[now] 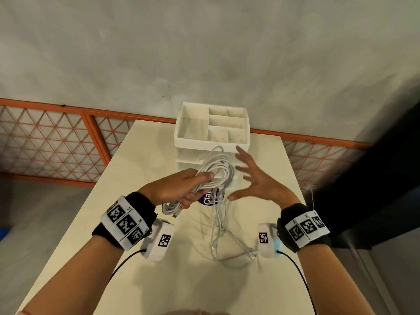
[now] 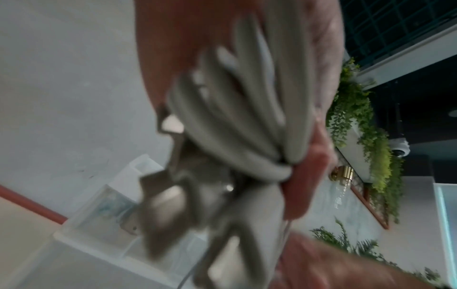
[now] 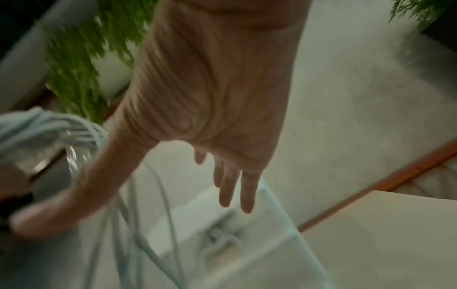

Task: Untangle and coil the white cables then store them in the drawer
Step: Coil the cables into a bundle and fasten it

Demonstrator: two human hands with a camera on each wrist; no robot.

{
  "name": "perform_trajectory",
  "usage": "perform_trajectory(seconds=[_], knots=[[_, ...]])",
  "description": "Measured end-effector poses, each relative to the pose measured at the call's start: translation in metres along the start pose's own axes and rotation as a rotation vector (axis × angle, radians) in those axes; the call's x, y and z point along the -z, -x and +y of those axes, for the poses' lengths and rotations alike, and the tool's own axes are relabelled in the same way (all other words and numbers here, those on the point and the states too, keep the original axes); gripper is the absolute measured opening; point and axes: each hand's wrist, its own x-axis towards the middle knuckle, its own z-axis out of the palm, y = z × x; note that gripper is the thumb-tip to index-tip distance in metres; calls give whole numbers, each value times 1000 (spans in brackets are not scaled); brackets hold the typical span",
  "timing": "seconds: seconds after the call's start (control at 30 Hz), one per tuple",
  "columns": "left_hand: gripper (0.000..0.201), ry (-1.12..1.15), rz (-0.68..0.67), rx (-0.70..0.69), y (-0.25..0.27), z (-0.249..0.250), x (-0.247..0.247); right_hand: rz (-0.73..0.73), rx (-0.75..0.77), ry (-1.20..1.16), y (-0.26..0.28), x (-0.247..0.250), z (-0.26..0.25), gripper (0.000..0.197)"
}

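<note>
my left hand (image 1: 179, 189) grips the white cables (image 1: 216, 171) so the loops hold, right hand (image 1: 256, 183) spread open beside them, loose ends trailing toward the near table (image 1: 159, 280) edge.

White cables (image 1: 217, 171) look smooth, rubbery plastic; the organizer (image 1: 212, 127) matt white plastic; the table (image 1: 181, 280) smooth cream laminate.

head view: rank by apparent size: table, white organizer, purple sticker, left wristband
1. table
2. white organizer
3. left wristband, though it sits nearer the camera, so only its apparent size is ranked
4. purple sticker, mostly covered by the cables
</note>
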Motion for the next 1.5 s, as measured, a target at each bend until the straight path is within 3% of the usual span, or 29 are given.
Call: perform_trajectory(seconds=[0.07,0.13,0.23,0.3,0.5,0.6,0.77,0.9,1.13,1.3,1.5], knots=[[43,-23,-72,38,0,4,-6,-18,201,100,-6,0,-25,120],[43,-17,-103,74,0,7,-10,-52,288,222,-13,1,-38,92],[43,-32,-79,72,1,4,-5,-47,192,131,-12,3,-46,26],[43,-22,-29,84,2,-2,1,-39,125,31,-8,4,-48,4],[40,97,147,-30,-1,-12,4,58,177,-107,-2,-2,-34,19],[40,198,269,-102,-3,-13,5,128,154,-47,-2,-28,-22,34],[41,203,318,-206,-16,-15,-4,250,83,-69,-7,-75,-35,60],[43,165,371,-267,-26,-16,-11,269,74,-56,-8,-77,-49,51],[45,52,421,-220,-34,-22,-11,166,37,172,-3,-72,-59,33],[46,80,412,-170,-33,-27,-10,-52,-111,490,3,-67,-69,53],[42,100,530,-221,-40,-33,-10,-62,-91,791,1,-69,-75,60]])
